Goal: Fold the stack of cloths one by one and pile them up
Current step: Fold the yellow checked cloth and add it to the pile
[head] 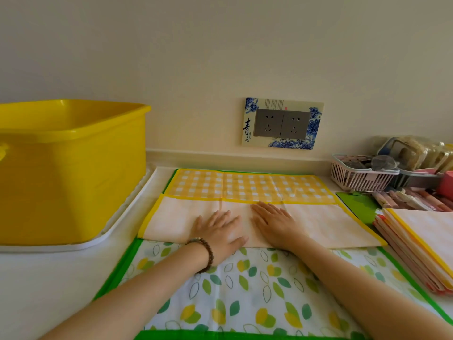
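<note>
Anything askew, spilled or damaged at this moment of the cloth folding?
Nothing spilled or damaged. The left hand and right hand press flat on the half-folded yellow cloth. Only the pile of folded cloths at the right looks slightly untidy: its edges are stepped, not flush.

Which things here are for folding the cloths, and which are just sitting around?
For the job: yellow checked cloth, pressed flat by left hand and right hand; leaf cloth under it; pile of folded cloths.
Just lying about: yellow tub, white tray, wall sockets, pink basket.
</note>
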